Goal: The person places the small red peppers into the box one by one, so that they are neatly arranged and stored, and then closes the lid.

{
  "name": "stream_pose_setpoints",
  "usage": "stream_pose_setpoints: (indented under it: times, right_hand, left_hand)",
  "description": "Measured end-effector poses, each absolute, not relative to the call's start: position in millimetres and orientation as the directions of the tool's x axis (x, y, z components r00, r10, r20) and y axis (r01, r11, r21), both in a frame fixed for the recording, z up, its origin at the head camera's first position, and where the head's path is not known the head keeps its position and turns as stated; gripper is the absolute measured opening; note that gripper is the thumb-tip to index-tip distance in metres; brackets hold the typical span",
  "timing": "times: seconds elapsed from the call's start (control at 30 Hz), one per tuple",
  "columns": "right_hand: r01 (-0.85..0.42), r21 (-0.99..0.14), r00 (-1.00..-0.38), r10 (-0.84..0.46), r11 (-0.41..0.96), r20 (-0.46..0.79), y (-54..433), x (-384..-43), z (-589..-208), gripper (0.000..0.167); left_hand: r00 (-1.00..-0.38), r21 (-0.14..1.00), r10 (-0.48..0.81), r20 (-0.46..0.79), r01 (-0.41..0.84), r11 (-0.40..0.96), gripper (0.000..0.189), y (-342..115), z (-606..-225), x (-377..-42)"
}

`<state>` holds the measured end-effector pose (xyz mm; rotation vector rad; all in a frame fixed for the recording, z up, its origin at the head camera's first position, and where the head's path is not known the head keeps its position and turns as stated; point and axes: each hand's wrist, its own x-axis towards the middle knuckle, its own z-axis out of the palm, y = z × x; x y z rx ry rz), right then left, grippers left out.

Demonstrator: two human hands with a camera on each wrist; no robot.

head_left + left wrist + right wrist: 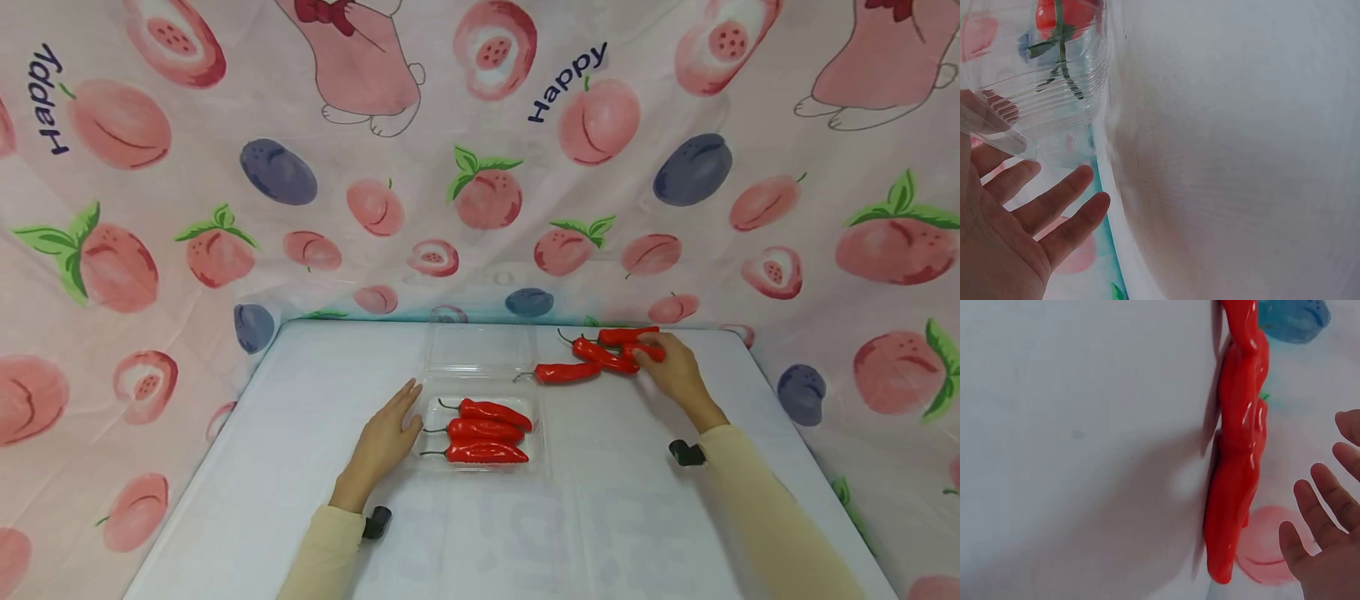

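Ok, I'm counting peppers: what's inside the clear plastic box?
Three red peppers lie side by side in the box. Their undersides and the bit of box beneath them are covered, so can't be seen.

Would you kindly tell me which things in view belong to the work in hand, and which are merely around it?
In the work:
- left hand, at the container
- clear container, lid open
- three red peppers inside
- right hand, at the loose peppers

Merely around:
- white table
- fruit-print cloth
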<state>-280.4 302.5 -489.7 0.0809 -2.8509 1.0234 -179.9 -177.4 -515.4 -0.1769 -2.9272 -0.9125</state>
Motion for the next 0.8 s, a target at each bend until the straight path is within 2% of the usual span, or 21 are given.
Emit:
stream_pose_setpoints:
  times: [0.17,0.8]
  right_hand:
    - [-0.084,-0.610,-0.994,-0.023,0.788,0.107,313.2,-288.3,-495.9,0.040]
    - [-0.011,-0.559,-0.995,-0.067,0.829,-0.080,332.1,-307.8,-510.7,0.059]
  left_hand:
    - [-0.991,0.563,0.089,0.101,0.131,0.816,0.053,-177.4,-514.9,-179.7]
    - [-0.990,0.555,0.092,0.107,0.136,0.821,0.054,-177.2,-514.8,-179.7]
